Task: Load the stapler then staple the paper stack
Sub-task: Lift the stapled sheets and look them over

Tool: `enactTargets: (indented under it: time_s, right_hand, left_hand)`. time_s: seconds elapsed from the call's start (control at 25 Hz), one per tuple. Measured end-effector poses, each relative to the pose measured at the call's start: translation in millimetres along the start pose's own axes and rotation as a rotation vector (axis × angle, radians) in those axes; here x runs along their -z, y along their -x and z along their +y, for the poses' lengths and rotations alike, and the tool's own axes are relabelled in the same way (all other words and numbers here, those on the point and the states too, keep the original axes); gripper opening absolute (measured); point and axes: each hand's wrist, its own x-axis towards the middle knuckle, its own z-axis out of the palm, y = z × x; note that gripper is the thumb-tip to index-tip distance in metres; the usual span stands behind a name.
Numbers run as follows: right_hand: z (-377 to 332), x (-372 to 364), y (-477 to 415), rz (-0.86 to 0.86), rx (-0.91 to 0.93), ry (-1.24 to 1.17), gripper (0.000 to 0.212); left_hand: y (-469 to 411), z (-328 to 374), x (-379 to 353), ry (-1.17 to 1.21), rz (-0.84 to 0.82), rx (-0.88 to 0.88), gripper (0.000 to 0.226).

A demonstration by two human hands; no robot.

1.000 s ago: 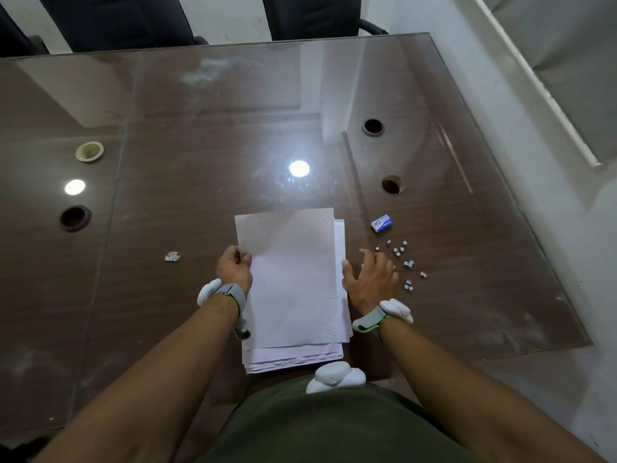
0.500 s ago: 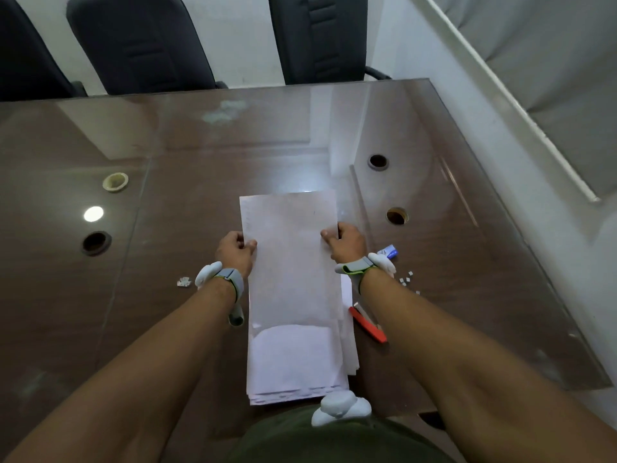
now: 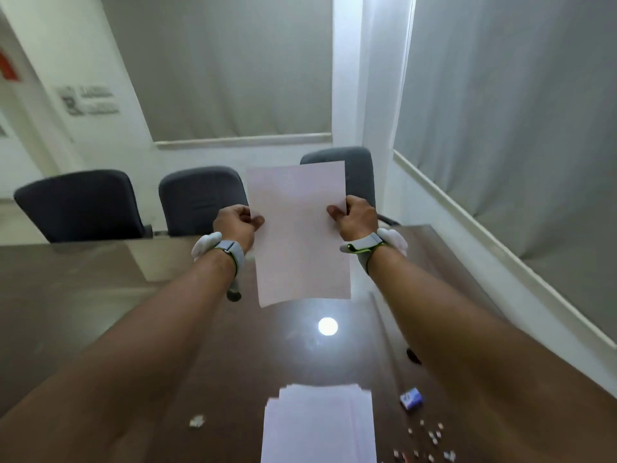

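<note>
Nearest me, below and between my forearms, the paper stack [image 3: 319, 426] lies flat on the worktop [image 3: 100, 295], its edges a little fanned; I see no staple in it, though its near end runs out of view, so I judge the stapling not yet done. Just to the right of it, under my right forearm, sits a small blue staple box [image 3: 411, 398], and nearer me a scatter of loose staple pieces [image 3: 430, 439] spreads over the glass; that litter suggests loading has been tried, but I cannot tell whether it succeeded, because the stapler is not in view at all. To the left of the stack, under my left forearm, lies a small crumpled scrap [image 3: 196, 421].

Farther out, both hands are raised well above the worktop; my left hand [image 3: 235, 225] is closed in a pinch on the left edge of a sheet [image 3: 298, 232], my right hand [image 3: 355, 217] likewise closed on its right edge, and the sheet hangs upright between them, its lower edge slightly curled. I judge this sheet must rejoin the stack, and the edges be squared, before anything is stapled.

With both hands taken, neither is free for the stapler; the loose pieces lie just where the right hand would come down. Beyond the hands stand three dark chairs [image 3: 200, 198] at the far edge.
</note>
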Motion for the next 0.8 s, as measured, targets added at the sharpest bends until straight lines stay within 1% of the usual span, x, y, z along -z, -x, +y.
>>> enactTargets:
  time_s: [0.16, 0.32, 0.44, 0.6, 0.64, 0.72, 0.8]
  right_hand:
    - [-48.1, 31.7, -23.3, 0.064, 0.095, 0.02, 0.032]
    - [-67.4, 57.9, -28.4, 0.118, 0.141, 0.035, 0.029]
    - [-64.9, 72.1, -26.6, 0.114, 0.126, 0.029, 0.028]
    - [-47.3, 101.4, -20.8, 0.15, 0.096, 0.046, 0.035]
    - [-41.6, 110.6, -18.0, 0.153, 0.085, 0.049, 0.034]
    - [-27.5, 129.2, -9.3, 0.16, 0.072, 0.058, 0.024]
    - [-3.4, 154.6, 1.9, 0.159, 0.042, 0.086, 0.025]
  left_hand:
    - [-22.5, 56.3, 18.1, -0.025, 0.065, -0.057, 0.01]
    - [-24.8, 89.4, 26.2, -0.042, 0.097, -0.123, 0.009]
    - [-15.4, 102.2, 20.0, -0.044, 0.095, -0.111, 0.009]
    - [6.7, 120.2, -4.3, -0.027, 0.071, -0.109, 0.009]
    - [12.0, 122.4, -12.8, -0.015, 0.053, -0.11, 0.009]
    - [25.0, 124.7, -30.8, -0.02, 0.022, -0.103, 0.009]
    - [44.2, 125.0, -55.8, -0.044, -0.009, -0.099, 0.01]
